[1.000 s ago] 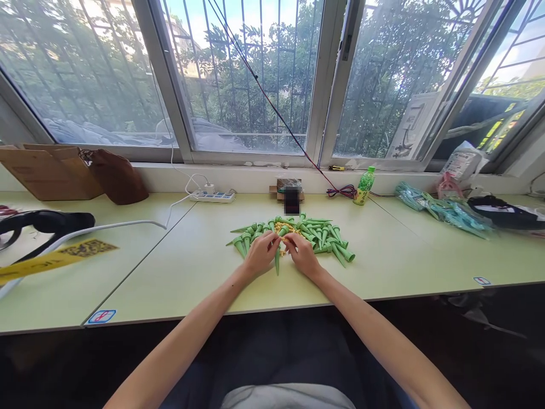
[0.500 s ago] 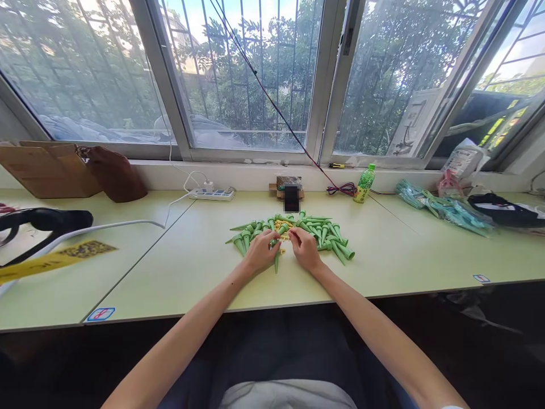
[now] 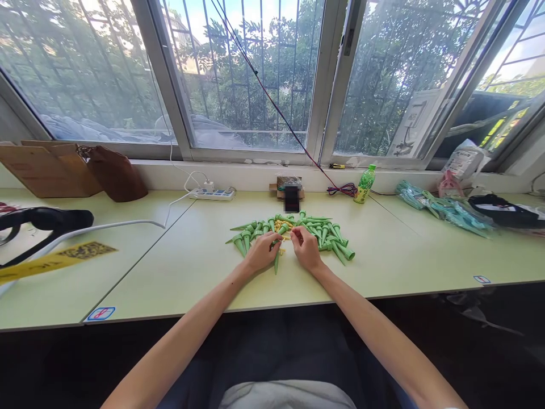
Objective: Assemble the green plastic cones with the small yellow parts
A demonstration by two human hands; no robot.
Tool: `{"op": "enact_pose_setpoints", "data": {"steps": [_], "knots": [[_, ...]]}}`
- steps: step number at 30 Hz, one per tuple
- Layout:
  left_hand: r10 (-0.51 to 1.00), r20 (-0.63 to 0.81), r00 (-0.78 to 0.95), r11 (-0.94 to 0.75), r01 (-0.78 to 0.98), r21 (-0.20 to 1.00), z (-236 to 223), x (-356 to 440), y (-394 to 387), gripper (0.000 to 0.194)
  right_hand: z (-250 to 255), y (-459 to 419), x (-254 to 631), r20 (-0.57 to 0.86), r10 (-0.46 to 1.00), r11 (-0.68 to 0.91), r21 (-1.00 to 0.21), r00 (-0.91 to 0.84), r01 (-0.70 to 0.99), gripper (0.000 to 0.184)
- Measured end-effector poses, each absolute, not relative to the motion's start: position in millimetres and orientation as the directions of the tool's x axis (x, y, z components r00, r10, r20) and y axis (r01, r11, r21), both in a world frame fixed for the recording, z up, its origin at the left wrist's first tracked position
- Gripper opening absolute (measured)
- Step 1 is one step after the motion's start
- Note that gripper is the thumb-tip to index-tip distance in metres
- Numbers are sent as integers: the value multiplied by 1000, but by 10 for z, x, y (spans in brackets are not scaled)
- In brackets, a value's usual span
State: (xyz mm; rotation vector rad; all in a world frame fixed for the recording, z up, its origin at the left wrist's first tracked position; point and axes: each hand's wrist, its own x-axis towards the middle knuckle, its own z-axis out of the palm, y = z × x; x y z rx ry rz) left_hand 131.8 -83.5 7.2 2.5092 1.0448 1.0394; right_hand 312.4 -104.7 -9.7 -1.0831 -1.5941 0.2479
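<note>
My left hand (image 3: 264,251) is closed around a green plastic spike (image 3: 276,266), whose pointed end sticks out below the fingers toward me. Just to its right, my right hand (image 3: 304,247) has thumb and forefinger pinched together; whatever is between them is too small to make out. The fingertips of both hands are close to each other, a small gap apart. Small yellow pieces (image 3: 283,251) lie on the table between and behind the hands. Green cone-shaped spikes with wide collared heads are heaped to the left (image 3: 247,238) and right (image 3: 326,230) of the hands.
Behind the heap stands a small box with a dark blurred front (image 3: 292,199). Along the sill are a power strip (image 3: 212,194), coiled cable (image 3: 344,189) and green bottle (image 3: 365,184). Bagged items (image 3: 447,210) lie right; a cardboard box (image 3: 51,170) and black strap (image 3: 55,224) left.
The fingers of my left hand have curled a little further over the green spike, covering more of it. My right hand has stayed almost in place, still pinched.
</note>
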Motion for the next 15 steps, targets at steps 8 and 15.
{"op": "enact_pose_setpoints", "data": {"steps": [8,15], "knots": [[703,622,345,-699,496,515,126,1331,-830,18,-68,-1085,3118,684,728,551,-626,48,552,23],[701,661,266,-690,488,535,113,1333,-808,15,-54,-1101,3116,685,728,557,-618,33,554,24]]}}
